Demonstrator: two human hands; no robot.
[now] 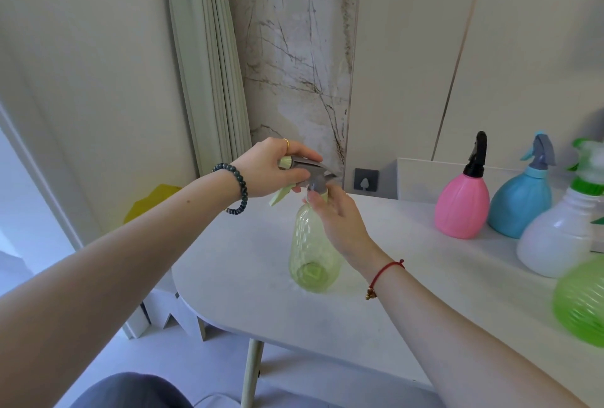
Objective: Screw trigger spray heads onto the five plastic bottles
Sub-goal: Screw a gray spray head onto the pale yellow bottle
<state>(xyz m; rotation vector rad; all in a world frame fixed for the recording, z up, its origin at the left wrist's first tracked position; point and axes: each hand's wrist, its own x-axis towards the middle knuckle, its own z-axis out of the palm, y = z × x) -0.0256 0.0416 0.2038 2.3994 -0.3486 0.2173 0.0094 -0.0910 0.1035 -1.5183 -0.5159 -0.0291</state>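
Bottle near table edge (hand-held)

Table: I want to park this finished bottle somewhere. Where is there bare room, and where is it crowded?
Bare: the table left and front of the yellow-green bottle. Crowded: the right side, where the pink bottle, blue bottle, white bottle and green bottle stand close together.

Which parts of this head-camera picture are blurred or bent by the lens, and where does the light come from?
Head view: the green bottle and white bottle at the right edge are smeared; straight wall lines lean, a wide-angle effect; soft daylight enters from the left; the yellow-green bottle is sharp.
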